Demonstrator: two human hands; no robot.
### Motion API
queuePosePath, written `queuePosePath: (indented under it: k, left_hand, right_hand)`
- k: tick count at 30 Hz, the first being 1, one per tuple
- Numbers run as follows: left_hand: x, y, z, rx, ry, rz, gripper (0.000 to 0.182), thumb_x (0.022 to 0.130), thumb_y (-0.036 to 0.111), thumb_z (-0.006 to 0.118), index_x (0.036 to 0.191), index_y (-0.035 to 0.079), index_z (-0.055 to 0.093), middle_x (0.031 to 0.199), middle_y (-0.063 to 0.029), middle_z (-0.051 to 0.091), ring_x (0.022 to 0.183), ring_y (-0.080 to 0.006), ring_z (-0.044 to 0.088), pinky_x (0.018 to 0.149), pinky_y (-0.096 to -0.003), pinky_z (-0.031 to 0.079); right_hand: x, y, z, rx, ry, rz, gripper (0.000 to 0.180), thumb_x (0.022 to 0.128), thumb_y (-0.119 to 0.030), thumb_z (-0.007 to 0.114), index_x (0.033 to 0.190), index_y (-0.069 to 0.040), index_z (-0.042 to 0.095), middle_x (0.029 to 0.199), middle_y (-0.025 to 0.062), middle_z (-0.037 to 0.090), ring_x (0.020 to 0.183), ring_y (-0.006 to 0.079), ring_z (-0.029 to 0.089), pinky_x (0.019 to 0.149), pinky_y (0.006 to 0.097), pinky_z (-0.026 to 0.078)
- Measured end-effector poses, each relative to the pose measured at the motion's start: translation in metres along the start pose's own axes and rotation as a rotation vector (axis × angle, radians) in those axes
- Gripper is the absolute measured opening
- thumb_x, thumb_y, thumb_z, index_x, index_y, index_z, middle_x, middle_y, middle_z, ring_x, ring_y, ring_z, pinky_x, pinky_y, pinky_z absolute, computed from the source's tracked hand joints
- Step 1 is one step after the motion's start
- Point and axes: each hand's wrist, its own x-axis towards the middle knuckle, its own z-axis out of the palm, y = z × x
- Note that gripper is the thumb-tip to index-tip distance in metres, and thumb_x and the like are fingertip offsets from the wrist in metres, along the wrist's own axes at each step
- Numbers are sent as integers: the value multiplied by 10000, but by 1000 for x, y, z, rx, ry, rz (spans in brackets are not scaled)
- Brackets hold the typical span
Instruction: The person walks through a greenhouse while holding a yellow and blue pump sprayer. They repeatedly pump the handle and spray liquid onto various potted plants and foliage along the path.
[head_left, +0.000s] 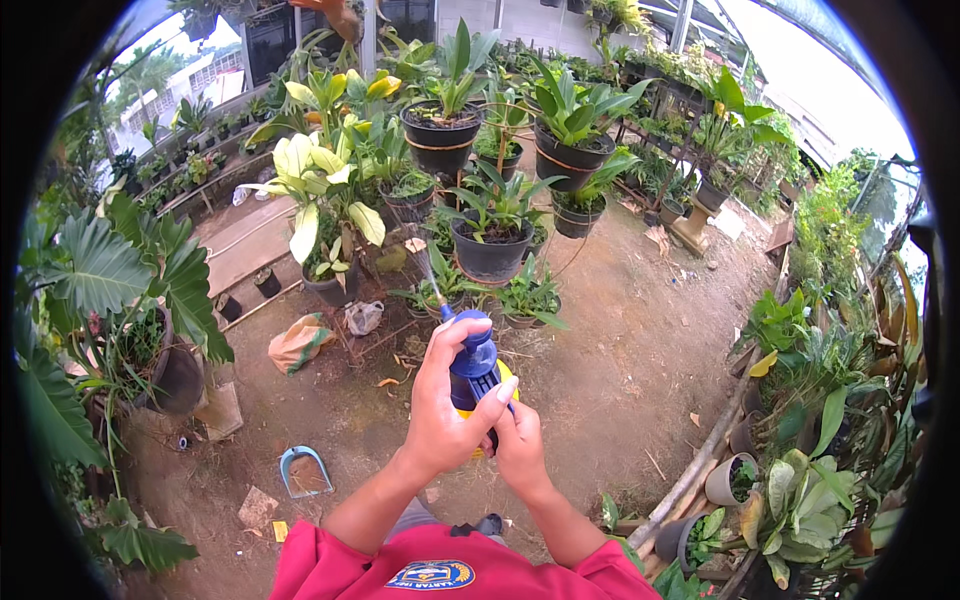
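Observation:
A pump spray bottle (476, 360) with a blue head and a yellow body is held in both hands in front of my chest. My left hand (442, 420) wraps its head from the left, with fingertips near the nozzle end and the thumb across the dark handle. My right hand (521, 450) grips the handle side from the right; most of its fingers are hidden. From the thin nozzle (435, 289) a fine spray fans up and away towards hanging potted plants. Closest to it are a black pot (491, 251) of broad green leaves and a smaller hanging pot (409, 199).
More black pots (442, 139) hang from a wire-ringed stand, one at its right (574, 157). A pale-leaved plant (330, 172) stands left. On the soil lie a plastic bag (364, 319), a sack (300, 343) and a blue dustpan (306, 472). A bamboo pole (697, 465) edges the right-hand plants.

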Motion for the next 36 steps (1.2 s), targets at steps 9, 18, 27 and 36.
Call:
queuePosePath:
  k: [9, 18, 27, 36]
  left_hand:
    - [27, -74, -82, 76, -47, -148, 576, 755, 252, 723, 1227, 39, 471, 1197, -164, 501, 1078, -280, 527, 947, -352, 405]
    - [115, -188, -211, 323, -175, -139, 805, 765, 326, 723, 1398, 38, 317, 1389, -243, 380, 1300, -378, 378, 1071, -423, 317]
    - [140, -221, -261, 227, -9, -76, 708, 794, 193, 673, 1388, 8, 334, 1352, -204, 411, 1250, -333, 434, 1036, -399, 351]
    - [157, -201, -283, 232, 214, 271, 587, 806, 149, 641, 1318, 2, 394, 1303, -209, 451, 1220, -345, 443, 1045, -434, 327]
  right_hand:
    - [72, 70, 54, 24, 40, 145, 345, 997, -326, 434, 818, -48, 530, 618, -25, 490, 524, 52, 447, 474, 218, 344]
    - [228, 173, 138, -12, 121, 78, 306, 993, -276, 440, 794, -53, 500, 615, -18, 477, 519, 67, 455, 486, 234, 357]
    - [331, 209, 180, 13, 173, -75, 272, 966, -269, 494, 791, -61, 519, 645, -33, 474, 537, 63, 415, 489, 236, 337]
    - [314, 141, 163, -15, 7, -32, 336, 968, -294, 466, 748, -43, 506, 532, -21, 445, 434, 52, 390, 413, 215, 299]
